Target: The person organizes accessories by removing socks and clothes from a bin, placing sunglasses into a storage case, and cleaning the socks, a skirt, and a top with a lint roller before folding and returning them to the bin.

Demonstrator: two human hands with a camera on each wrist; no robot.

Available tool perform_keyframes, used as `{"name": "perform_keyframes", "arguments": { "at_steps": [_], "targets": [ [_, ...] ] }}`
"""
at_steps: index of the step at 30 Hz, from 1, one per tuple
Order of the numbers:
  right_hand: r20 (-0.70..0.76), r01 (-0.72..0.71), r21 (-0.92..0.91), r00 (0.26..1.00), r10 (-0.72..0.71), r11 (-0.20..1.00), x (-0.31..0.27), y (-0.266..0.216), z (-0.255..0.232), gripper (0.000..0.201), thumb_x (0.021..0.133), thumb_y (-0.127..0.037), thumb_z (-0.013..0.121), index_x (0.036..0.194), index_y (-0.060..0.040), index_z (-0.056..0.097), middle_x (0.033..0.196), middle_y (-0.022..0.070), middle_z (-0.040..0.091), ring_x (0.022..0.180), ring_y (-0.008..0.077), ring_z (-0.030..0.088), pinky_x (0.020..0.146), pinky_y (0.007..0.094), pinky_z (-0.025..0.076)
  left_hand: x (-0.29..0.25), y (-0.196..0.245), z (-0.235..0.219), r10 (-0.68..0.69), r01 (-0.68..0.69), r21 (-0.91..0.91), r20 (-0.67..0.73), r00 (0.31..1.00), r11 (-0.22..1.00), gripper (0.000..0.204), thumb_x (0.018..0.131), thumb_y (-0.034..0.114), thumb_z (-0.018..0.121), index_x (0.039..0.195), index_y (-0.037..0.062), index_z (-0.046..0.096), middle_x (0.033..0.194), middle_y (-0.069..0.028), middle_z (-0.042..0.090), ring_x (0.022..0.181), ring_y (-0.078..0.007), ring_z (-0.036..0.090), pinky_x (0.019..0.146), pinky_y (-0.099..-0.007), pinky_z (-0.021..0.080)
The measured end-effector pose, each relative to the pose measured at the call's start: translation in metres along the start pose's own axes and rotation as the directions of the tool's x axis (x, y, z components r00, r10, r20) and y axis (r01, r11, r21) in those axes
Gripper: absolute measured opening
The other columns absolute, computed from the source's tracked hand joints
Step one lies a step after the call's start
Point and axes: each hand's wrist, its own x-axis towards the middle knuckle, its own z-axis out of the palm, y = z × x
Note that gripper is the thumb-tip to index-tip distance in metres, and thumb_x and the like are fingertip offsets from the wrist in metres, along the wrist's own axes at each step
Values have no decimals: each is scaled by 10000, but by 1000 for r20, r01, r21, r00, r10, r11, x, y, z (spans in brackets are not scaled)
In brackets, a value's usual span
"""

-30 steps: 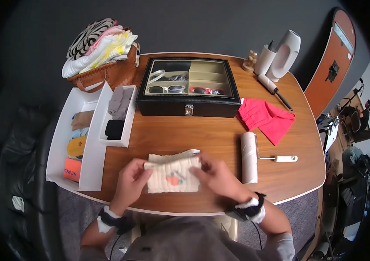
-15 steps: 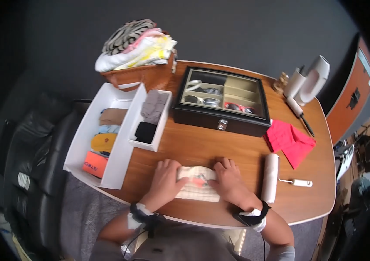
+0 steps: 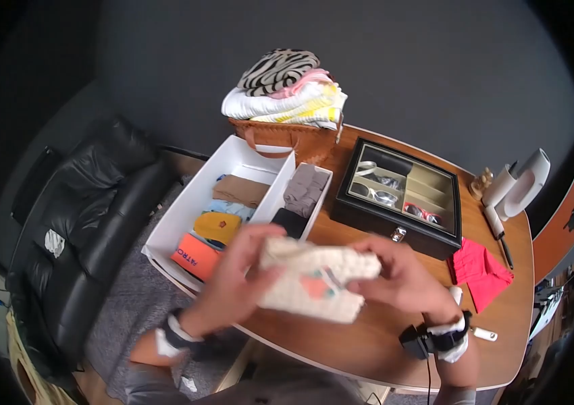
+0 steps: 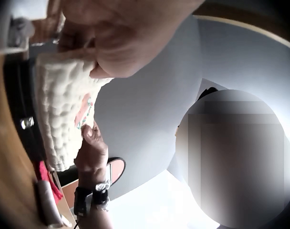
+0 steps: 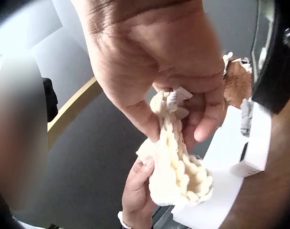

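Note:
A folded cream gauze cloth point(image 3: 310, 283) with a crinkled surface and an orange and green motif is up off the table, near the boxes' front end. My left hand point(image 3: 238, 277) grips its left end, thumb across the front face. At the opposite end my right hand point(image 3: 398, 273) pinches it between thumb and fingers. Seen from the right wrist, the folded layers of the cloth point(image 5: 166, 162) show edge-on, and a small white tag point(image 5: 176, 98) sticks out by the fingers.
Left of the table's middle stands a long white box point(image 3: 172, 229) with folded clothes, beside a narrow white box point(image 3: 321, 196). Behind them is a brown basket point(image 3: 314, 143) piled with towels. A black glasses case point(image 3: 368, 219), red cloth point(image 3: 483, 277) and lint rollers lie rightward.
Half a second ago the cloth lay on the table under both hands. Now both hands have raised it, and the head view has turned left toward the white boxes.

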Motion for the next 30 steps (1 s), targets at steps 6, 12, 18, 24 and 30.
{"name": "perform_keyframes", "arguments": {
  "at_steps": [6, 12, 18, 24, 30],
  "targets": [
    [-218, 303, -266, 906, -363, 915, 173, -4, 38, 362, 888, -55, 745, 1217, 21, 614, 1046, 194, 717, 935, 262, 711, 846, 366, 550, 115, -29, -136, -30, 54, 214, -113, 993, 975, 401, 959, -31, 656, 1329, 0, 501, 1125, -91, 699, 992, -122, 671, 851, -291, 553],
    [-290, 92, -552, 910, -295, 828, 282, 26, 67, 487, 824, -166, 799, 1228, 35, 614, 1060, 283, 715, 1046, 432, 703, 888, 455, 550, 192, -121, -227, -139, 182, 454, -126, 982, 872, 420, 893, 54, 771, 1254, -17, 568, 985, -70, 713, 869, -106, 668, 741, -289, 546],
    [-200, -123, -904, 968, -150, 411, 302, 50, 80, 403, 839, -221, 755, 1154, 18, 677, 1136, 228, 718, 1242, 368, 607, 1065, 511, 413, 161, -133, -186, 6, -120, 953, 123, 992, 278, 515, 956, 180, 678, 1421, 36, 511, 1393, -235, 549, 1264, -369, 550, 1048, -483, 435],
    [-115, 1, -893, 967, -229, 451, 258, 37, 63, 309, 857, -158, 704, 1123, 1, 702, 1173, 209, 690, 1228, 377, 592, 1083, 509, 377, 126, -156, -161, -431, -184, 948, 284, 857, 259, 715, 1059, 429, 458, 1673, 214, 159, 1715, -226, 145, 1587, -439, 108, 1274, -547, 116],
    [-37, 102, -871, 962, -272, 481, 150, 26, 48, 279, 870, -142, 721, 1110, -1, 702, 1120, 206, 705, 1112, 371, 650, 985, 454, 486, 141, -151, -177, -459, -239, 907, 387, 800, 348, 707, 1018, 399, 544, 1640, 174, 295, 1674, -272, 246, 1564, -461, 174, 1273, -529, 132]
  ]
}}
